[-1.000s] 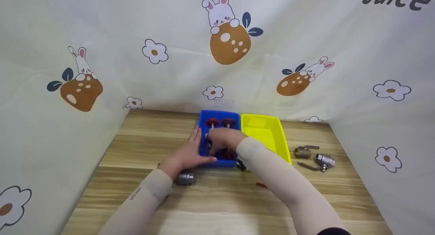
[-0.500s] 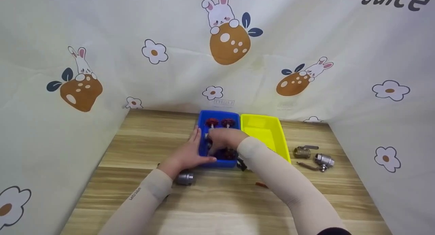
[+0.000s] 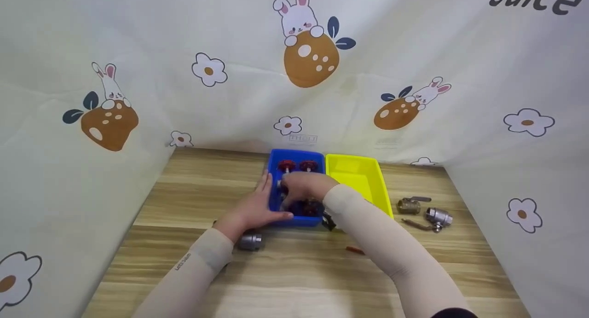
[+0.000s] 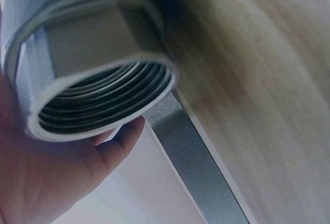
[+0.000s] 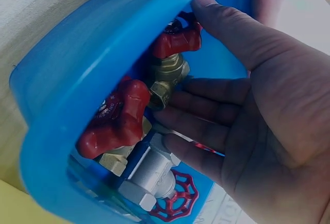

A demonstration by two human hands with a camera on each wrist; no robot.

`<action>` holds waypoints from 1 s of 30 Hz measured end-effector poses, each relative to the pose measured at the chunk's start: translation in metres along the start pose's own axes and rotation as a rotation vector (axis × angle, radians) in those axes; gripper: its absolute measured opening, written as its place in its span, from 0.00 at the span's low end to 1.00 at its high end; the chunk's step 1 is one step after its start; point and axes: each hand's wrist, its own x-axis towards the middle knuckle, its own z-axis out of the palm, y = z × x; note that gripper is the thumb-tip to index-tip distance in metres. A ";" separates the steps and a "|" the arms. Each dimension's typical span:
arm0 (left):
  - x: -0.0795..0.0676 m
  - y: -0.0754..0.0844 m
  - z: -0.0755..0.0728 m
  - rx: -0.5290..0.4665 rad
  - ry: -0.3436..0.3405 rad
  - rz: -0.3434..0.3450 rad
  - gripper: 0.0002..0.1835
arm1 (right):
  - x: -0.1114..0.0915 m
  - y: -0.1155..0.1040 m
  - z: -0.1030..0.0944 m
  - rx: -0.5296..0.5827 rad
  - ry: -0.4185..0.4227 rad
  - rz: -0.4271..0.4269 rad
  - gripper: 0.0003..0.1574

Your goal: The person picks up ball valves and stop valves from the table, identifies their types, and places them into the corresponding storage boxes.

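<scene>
My left hand (image 3: 248,212) lies along the left side of the blue bin (image 3: 299,222), fingers straight and thumb over the front rim. Under that wrist a silver ball valve (image 3: 251,241) lies on the table; its threaded end fills much of the left wrist view. My right hand (image 3: 308,187) reaches into the blue bin. In the right wrist view its extended fingers touch a brass gate valve (image 5: 167,77) with a red handwheel, the thumb near that wheel. Beside it are another red-wheeled brass valve (image 5: 121,118) and a silver gate valve (image 5: 149,175).
A yellow bin (image 3: 361,184) stands against the blue bin's right side. To its right lie a brass ball valve (image 3: 409,206) and a silver ball valve (image 3: 439,216) with levers. A red strip (image 3: 355,250) shows beside the right forearm. A printed curtain (image 3: 239,106) surrounds the table.
The right hand and forearm have shifted very slightly to the right, with the hand still inside the blue bin. The left hand keeps its place on the bin.
</scene>
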 end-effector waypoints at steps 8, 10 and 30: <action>0.001 -0.001 0.000 0.004 0.000 -0.017 0.76 | -0.007 0.009 0.002 -0.004 0.077 -0.031 0.41; 0.001 -0.001 0.000 0.010 0.000 -0.022 0.76 | -0.010 0.012 0.002 -0.003 0.098 -0.032 0.43; 0.001 0.002 0.000 -0.024 0.002 -0.052 0.78 | -0.080 0.061 -0.001 0.191 0.341 -0.149 0.31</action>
